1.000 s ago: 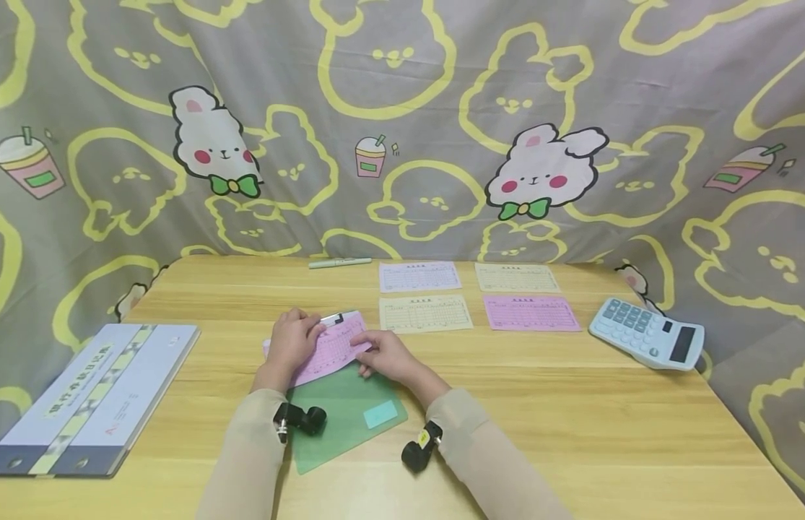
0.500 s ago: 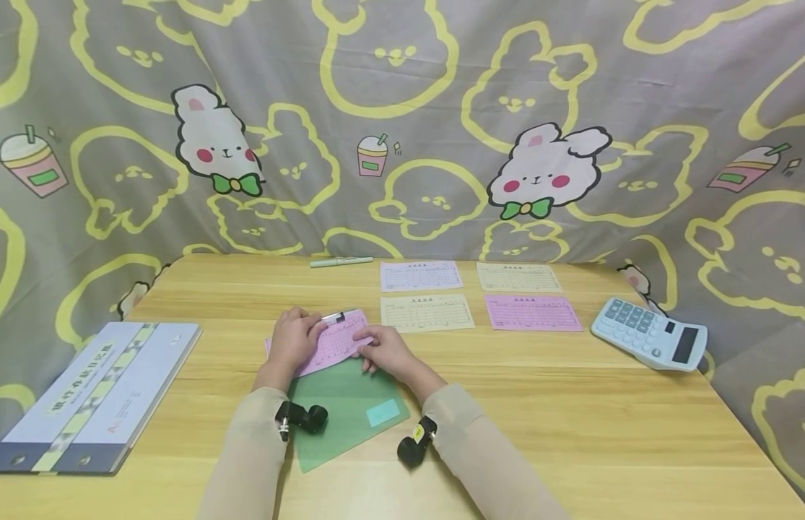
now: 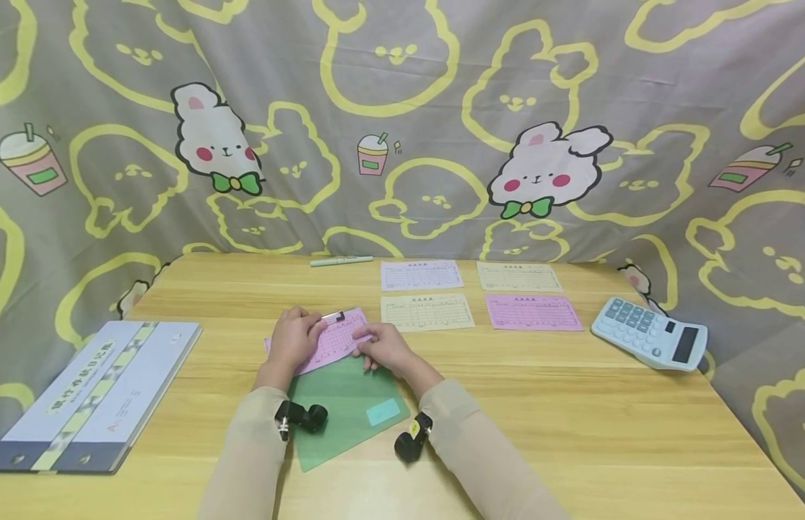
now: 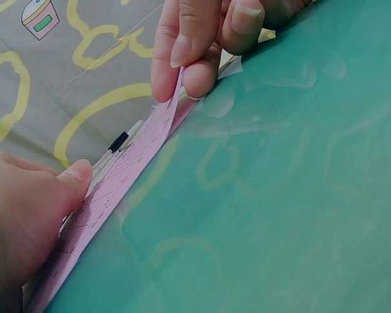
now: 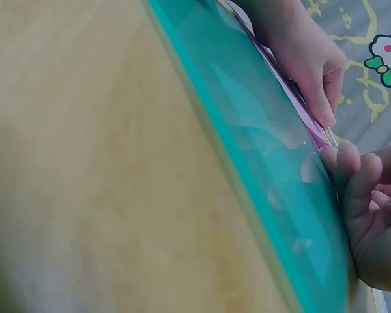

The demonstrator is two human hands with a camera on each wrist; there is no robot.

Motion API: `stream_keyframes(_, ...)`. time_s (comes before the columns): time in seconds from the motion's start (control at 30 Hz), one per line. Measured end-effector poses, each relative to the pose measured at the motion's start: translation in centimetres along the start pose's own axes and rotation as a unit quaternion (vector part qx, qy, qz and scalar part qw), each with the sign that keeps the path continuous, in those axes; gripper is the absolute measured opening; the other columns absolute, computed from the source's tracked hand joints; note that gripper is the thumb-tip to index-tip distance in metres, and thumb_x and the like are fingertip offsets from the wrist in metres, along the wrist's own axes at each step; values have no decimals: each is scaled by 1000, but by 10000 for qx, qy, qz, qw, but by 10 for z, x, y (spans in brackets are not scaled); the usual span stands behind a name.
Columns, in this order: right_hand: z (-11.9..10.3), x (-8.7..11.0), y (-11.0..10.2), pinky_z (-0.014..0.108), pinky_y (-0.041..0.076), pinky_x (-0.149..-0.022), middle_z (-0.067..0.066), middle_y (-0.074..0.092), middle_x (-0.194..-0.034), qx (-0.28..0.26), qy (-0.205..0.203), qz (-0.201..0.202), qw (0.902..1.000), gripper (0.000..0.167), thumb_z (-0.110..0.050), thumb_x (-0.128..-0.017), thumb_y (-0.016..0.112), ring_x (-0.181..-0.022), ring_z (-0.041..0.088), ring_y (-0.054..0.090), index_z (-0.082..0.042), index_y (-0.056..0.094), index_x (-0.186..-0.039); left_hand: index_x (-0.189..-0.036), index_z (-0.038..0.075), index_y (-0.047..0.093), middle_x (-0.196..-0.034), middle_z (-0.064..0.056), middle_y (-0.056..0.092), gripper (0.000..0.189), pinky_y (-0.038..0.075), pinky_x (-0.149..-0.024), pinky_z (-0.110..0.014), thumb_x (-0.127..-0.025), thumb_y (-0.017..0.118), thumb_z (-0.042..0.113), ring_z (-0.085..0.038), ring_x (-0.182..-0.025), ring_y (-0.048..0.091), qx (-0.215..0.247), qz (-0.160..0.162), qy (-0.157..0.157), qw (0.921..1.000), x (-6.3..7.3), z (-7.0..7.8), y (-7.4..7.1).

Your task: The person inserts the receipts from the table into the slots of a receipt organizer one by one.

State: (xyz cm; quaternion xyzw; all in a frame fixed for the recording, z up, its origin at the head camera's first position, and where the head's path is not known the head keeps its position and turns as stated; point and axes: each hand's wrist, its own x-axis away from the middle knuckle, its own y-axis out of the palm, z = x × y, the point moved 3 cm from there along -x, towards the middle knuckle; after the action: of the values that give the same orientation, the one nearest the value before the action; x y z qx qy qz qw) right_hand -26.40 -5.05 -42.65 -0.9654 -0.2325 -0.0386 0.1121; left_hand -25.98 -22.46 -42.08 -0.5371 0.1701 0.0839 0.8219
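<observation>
A pink printed form (image 3: 337,341) covers the upper part of a translucent green clipboard (image 3: 337,412). At the board's top edge shows a metal clip with a black end (image 4: 119,141). My left hand (image 3: 294,339) grips the board's top beside the clip, its thumb lying on the form. Thumb and fingers of my right hand (image 3: 385,347) pinch the form's right edge, lifting it slightly off the board, as the left wrist view shows. The left hand hides the form's left part. A light blue label (image 3: 383,412) sits at the board's lower right.
Several paper forms lie in two rows: a lilac one (image 3: 421,275), cream ones (image 3: 427,313) and a pink one (image 3: 533,313). A pale green pen (image 3: 341,261) lies at the back. A light blue calculator (image 3: 649,334) stands right, a thick ledger book (image 3: 97,397) left.
Both hands keep their hold. The right wrist has shifted slightly left and upward, and the near edge of the pink form sits a little higher up the board.
</observation>
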Motion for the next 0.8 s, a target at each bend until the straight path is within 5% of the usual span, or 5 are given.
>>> stream_keyframes(0.4, -2, 2, 0, 17, 38, -36, 13, 61, -69, -221, -109, 98, 9996, 23, 6, -80, 51, -38, 11, 47, 7, 54, -103, -107, 0, 59, -93, -15, 51, 34, 33, -81, -41, -82, 58, 23, -30, -89, 44, 159, 9, -27, 9999, 1, -3, 1)
stream_keyframes(0.8, -3, 11, -17, 21, 44, -42, 13, 63, -76, -685, 143, -36, 9975, 34, -3, -81, 56, -44, 13, 52, -3, 52, -115, -104, -4, 60, -92, -16, 50, 35, 31, -82, -42, -80, 62, 22, -32, -92, 42, 715, 148, -178, 9972, 2, -5, 4)
